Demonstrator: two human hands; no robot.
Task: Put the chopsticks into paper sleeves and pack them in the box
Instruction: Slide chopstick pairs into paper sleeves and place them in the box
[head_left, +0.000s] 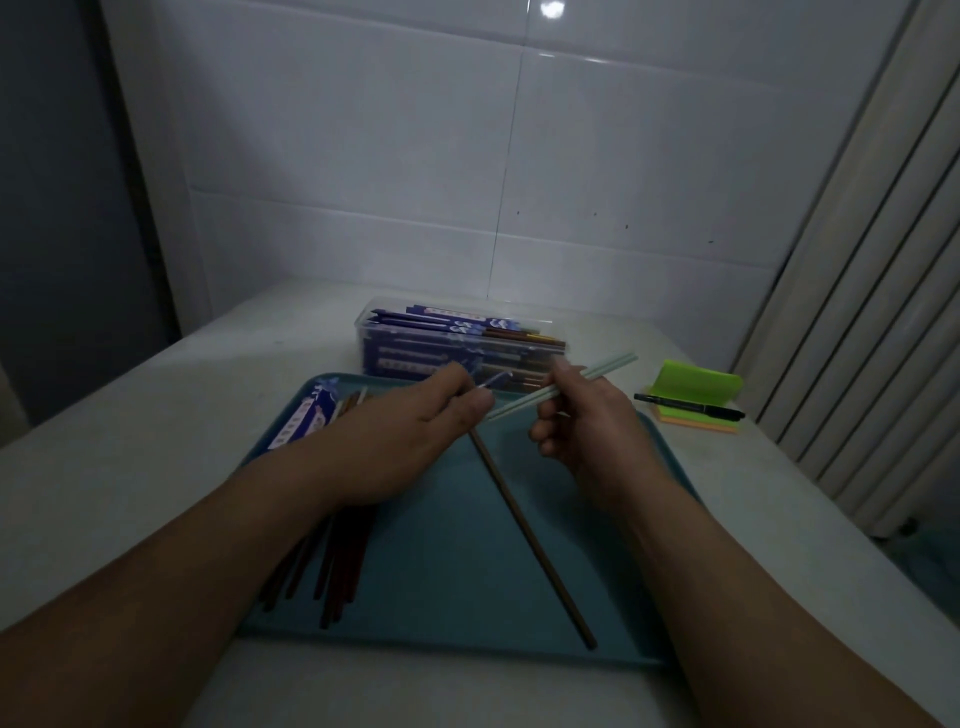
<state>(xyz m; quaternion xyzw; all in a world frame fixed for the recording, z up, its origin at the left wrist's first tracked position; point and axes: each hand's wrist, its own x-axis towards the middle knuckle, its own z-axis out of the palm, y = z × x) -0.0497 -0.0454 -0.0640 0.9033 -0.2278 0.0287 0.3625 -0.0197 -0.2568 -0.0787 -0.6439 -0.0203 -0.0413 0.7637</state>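
My left hand (415, 415) pinches a purple paper sleeve (491, 380), opening toward 3 o'clock. My right hand (576, 410) grips pale green chopsticks (566, 387). Insertion step, I judge; next, aim their tips into the sleeve mouth.

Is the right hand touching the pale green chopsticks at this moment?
Touching. The head view shows the right hand closed around the pale green chopsticks, whose ends stick out on both sides of the fingers.

Two hands (415, 421), one tray (447, 525), one box (457, 338), one pen (688, 405)
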